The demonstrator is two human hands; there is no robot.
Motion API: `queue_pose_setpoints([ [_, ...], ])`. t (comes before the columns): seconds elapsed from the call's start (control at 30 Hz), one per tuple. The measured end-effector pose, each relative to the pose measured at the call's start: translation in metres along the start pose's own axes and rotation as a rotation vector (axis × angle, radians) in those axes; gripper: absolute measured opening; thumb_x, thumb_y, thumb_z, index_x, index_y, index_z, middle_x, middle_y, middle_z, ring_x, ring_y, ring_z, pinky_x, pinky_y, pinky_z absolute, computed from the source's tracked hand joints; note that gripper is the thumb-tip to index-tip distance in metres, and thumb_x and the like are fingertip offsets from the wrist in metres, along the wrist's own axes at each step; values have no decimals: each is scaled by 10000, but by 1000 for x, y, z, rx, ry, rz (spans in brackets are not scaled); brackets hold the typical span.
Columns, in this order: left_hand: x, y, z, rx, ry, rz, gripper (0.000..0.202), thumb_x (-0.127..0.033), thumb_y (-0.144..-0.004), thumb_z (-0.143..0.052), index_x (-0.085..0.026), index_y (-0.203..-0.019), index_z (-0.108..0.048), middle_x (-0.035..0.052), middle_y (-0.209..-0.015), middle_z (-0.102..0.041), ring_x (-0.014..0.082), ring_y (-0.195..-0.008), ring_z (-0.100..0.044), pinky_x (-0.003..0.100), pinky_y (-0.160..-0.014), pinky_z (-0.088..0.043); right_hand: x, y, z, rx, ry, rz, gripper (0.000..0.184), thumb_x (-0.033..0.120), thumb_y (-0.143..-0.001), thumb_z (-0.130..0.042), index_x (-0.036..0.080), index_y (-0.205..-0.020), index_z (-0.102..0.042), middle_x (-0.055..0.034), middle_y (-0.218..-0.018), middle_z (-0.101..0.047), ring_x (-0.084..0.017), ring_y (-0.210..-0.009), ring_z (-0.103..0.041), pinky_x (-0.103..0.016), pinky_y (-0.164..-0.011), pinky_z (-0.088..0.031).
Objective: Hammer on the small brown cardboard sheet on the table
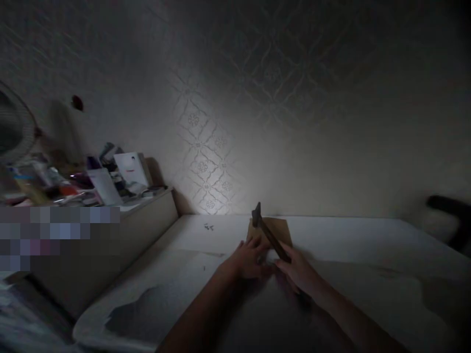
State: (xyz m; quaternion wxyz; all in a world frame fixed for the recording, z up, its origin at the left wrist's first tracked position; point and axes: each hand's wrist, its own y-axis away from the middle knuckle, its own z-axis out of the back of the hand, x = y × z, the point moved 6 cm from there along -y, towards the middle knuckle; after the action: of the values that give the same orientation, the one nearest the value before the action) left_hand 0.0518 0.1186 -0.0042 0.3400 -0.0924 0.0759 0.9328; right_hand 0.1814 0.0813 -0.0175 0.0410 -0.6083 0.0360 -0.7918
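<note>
My right hand (294, 267) is closed around the handle of a hammer (273, 239). The hammer slants up to the left, its dark head above the far left part of a brown board (281, 229). On the near left part of the board is my left hand (250, 260), fingers bent and drawn in close to the thumb. Whatever is between those fingertips is too dark and small to make out. A small whitish patch (272, 256) shows between the two hands. Several tiny dark pieces, like nails (208, 227), lie on the white table left of the board.
The white table (349, 235) meets a patterned wall (294, 147) behind. To the left, a higher cabinet (147, 230) carries a white box (130, 168), a round mirror (14, 122) and crowded small items. A dark curved object (449, 203) stands at the right edge.
</note>
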Motion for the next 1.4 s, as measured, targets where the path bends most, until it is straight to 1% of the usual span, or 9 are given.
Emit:
queue_pose_setpoints([
  [0.17,0,1,-1,41,-4,31,802,-605,-844,-580,-302,-1526,-286,125,-1628,-163,394,-1476,-147,656,-1134,-198,0,1,0,14,-24,-33,584,240,-733,-566,148,-1309,-589,60,-527,-539,-111,-396,-485,-201,-409,-417],
  [0.27,0,1,0,31,-4,34,788,-612,-849,-566,-312,-1523,-290,113,-1627,-175,387,-1476,-154,646,-1139,-201,0,1,-1,27,-15,-36,609,245,-735,-553,134,-1333,-572,51,-537,-553,-121,-410,-504,-210,-422,-433],
  [0.5,-1,2,0,52,7,33,799,-589,-854,-574,-288,-1532,-277,128,-1633,-134,380,-1480,-141,645,-1145,-178,-3,1,-2,24,-22,-59,632,269,-733,-564,150,-1353,-562,69,-510,-507,-116,-380,-478,-211,-398,-420],
  [0.7,0,1,0,18,6,21,801,-590,-837,-599,-333,-1524,-276,109,-1627,-176,394,-1472,-169,661,-1123,-219,-4,1,-2,12,-47,-92,630,272,-716,-600,170,-1337,-580,60,-506,-519,-134,-396,-508,-219,-388,-429],
  [0.9,-2,1,1,18,2,13,774,-577,-853,-586,-309,-1518,-293,126,-1624,-177,382,-1475,-168,649,-1133,-206,-3,2,-3,29,-40,-119,654,290,-723,-592,151,-1360,-549,66,-503,-523,-125,-352,-475,-218,-363,-409],
  [1.07,-1,1,0,26,2,18,816,-591,-847,-589,-312,-1536,-253,128,-1626,-169,393,-1471,-171,659,-1131,-203,1,1,-1,-10,-46,-73,611,287,-707,-614,156,-1303,-594,22,-614,-612,-151,-486,-577,-237,-460,-477],
  [1.13,-1,1,0,17,-2,12,803,-581,-846,-597,-312,-1529,-272,126,-1625,-177,399,-1470,-167,667,-1125,-208,1,1,0,-7,-46,-60,592,278,-708,-614,156,-1287,-607,18,-610,-611,-157,-515,-592,-234,-473,-481],
  [1.23,-1,1,0,22,-1,17,796,-569,-844,-608,-298,-1523,-293,130,-1625,-174,405,-1469,-166,662,-1128,-212,0,1,-1,20,-43,-55,592,283,-725,-591,160,-1305,-596,36,-555,-569,-144,-464,-555,-221,-437,-448],
  [1.4,-1,1,0,36,3,21,829,-606,-850,-574,-299,-1543,-239,128,-1632,-139,391,-1479,-133,656,-1137,-194,-4,0,-2,24,-33,-66,625,298,-719,-584,160,-1328,-574,57,-517,-528,-131,-389,-485,-220,-387,-396],
])
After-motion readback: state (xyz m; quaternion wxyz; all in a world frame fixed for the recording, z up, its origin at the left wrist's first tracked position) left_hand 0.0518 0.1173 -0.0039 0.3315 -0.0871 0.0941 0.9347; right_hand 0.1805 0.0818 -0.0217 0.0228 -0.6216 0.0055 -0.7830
